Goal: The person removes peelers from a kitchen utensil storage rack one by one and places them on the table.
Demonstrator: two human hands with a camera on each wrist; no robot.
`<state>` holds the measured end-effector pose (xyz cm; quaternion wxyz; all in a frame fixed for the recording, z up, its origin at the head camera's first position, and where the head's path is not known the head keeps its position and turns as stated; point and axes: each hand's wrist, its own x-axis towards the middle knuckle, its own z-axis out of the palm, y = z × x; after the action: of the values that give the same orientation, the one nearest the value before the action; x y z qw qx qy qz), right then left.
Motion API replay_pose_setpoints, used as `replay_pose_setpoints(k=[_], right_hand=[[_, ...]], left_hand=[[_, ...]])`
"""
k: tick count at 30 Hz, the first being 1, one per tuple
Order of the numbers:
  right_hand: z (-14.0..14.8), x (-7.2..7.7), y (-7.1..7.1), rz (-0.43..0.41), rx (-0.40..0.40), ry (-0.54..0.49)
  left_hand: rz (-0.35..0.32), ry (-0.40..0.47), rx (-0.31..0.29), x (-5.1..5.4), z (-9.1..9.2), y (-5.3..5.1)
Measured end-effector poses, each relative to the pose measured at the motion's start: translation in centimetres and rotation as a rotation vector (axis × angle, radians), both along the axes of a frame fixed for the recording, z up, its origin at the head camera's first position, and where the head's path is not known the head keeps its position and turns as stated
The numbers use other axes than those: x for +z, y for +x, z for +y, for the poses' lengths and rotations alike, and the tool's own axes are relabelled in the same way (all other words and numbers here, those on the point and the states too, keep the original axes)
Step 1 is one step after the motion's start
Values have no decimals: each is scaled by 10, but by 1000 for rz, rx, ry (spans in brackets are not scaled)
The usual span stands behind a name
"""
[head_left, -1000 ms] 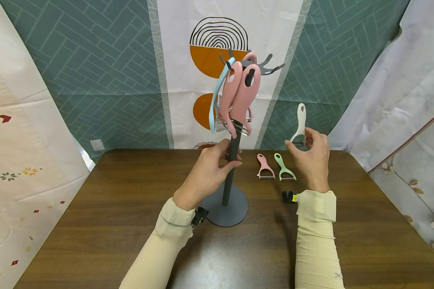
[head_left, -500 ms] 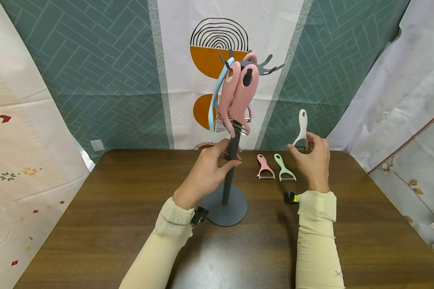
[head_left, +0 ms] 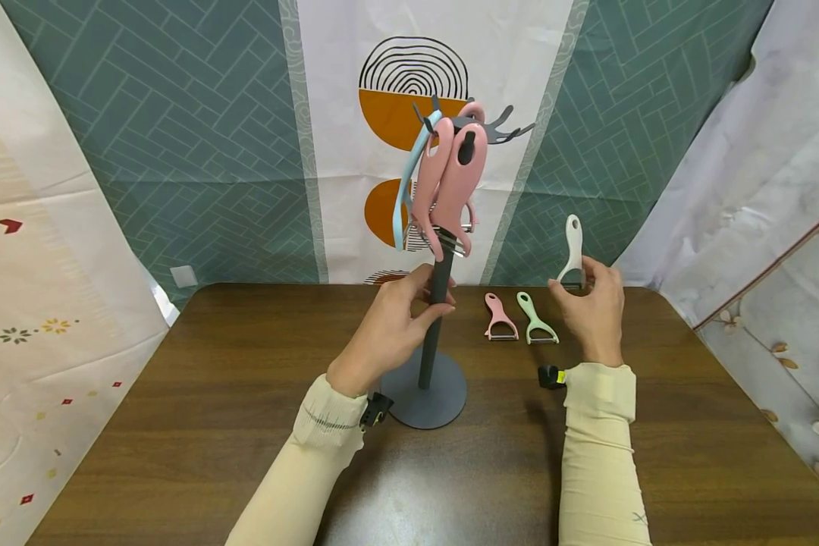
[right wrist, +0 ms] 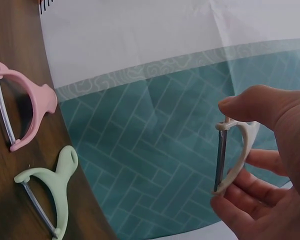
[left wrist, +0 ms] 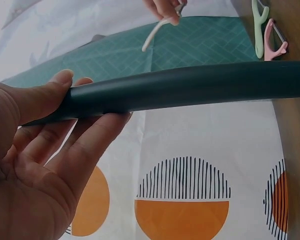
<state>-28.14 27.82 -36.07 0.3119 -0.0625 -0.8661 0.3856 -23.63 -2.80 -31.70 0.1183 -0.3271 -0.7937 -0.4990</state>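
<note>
My left hand grips the dark pole of a stand, thumb on the near side and fingers behind it. From the hooks at its top hang several pink peelers and a light blue peeler. Off to the right, my right hand pinches a white peeler by its blade end, handle pointing up, above the table's back edge. In the right wrist view, thumb and fingers sit on either side of the blade frame of that white peeler.
A pink peeler and a green peeler lie on the brown table between the stand and my right hand. Patterned cloth hangs behind the table. Several hooks on the stand's right side carry nothing.
My right hand has moved slightly right and down with the white peeler. The left hand stays on the pole, and the hanging peelers have barely shifted.
</note>
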Motion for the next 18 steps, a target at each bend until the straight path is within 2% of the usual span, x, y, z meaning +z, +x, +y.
replay_pose_setpoints(k=[18], right_hand=[[8, -9, -3, -19, -25, 1]], left_hand=[[-14, -4, 1, 0, 0, 0]])
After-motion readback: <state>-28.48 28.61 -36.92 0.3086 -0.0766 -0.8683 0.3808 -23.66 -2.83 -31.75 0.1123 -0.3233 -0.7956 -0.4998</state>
